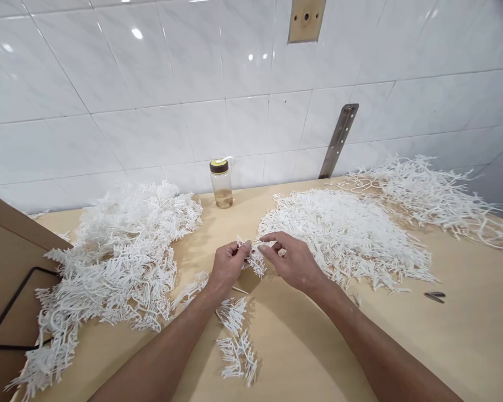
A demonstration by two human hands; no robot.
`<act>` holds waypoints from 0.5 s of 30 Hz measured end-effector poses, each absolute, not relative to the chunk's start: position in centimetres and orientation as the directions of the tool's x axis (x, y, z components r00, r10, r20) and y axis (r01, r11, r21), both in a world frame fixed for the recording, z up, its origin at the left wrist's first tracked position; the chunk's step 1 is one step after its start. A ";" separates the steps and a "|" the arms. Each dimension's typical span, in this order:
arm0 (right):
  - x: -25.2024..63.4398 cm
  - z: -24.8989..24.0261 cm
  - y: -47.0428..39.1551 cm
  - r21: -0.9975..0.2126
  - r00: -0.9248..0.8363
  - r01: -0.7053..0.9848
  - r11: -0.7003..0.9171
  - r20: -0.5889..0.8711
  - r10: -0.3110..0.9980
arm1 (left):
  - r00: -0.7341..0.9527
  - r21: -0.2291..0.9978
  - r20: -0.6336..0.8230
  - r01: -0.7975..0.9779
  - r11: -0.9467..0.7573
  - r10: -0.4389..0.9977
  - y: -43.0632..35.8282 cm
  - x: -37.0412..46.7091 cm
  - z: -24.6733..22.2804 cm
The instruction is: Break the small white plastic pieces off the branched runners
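Observation:
My left hand (228, 265) is closed, its thumb pressed to the fingers around a white branched plastic sprig (257, 263) that hangs over the table's middle. Just to the right, my right hand (295, 261) has its thumb and index fingertip brought close together beside the sprig; anything between them is too small to make out. A large pile of short white pieces (343, 234) lies beyond my right hand. More branched white strands (232, 315) lie on the table below my left wrist, with another cluster (238, 354) nearer to me.
A big heap of white branched strands (126, 257) covers the left, against a brown box (12, 268) with a black handle. Longer strands (427, 190) lie far right. A lidded bottle (222, 187) and a metal bracket (339, 139) stand by the tiled wall. Small snips (435, 297) lie right.

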State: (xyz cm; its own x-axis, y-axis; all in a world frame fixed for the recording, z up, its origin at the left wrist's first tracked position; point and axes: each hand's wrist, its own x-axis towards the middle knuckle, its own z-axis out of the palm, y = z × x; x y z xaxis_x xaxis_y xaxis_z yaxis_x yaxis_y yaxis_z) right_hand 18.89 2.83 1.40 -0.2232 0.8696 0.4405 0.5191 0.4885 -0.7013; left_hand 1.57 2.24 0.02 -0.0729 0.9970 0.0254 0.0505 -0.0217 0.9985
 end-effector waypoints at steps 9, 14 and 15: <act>18.4 1.6 2.6 -0.813 -0.144 0.490 0.316 0.282 0.949 | 0.070 0.988 -0.081 -0.122 0.089 0.994 1.8 1.5 0.9; 18.3 1.6 2.5 -0.884 -0.132 0.439 0.160 0.113 0.985 | 0.097 0.978 -0.123 -0.158 0.137 0.988 1.7 1.4 1.3; 18.4 1.6 2.5 -0.891 -0.144 0.430 0.147 0.093 0.985 | 0.098 0.980 -0.119 -0.148 0.133 0.988 1.7 1.4 1.2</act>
State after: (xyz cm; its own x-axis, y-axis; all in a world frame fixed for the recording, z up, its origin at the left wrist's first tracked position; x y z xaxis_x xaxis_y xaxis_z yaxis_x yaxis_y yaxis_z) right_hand 18.39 2.52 1.59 -0.1441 0.9851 0.0934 0.4300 0.1473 -0.8907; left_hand 1.42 1.72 1.20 0.0985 0.9880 -0.1193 -0.1478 0.1331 0.9800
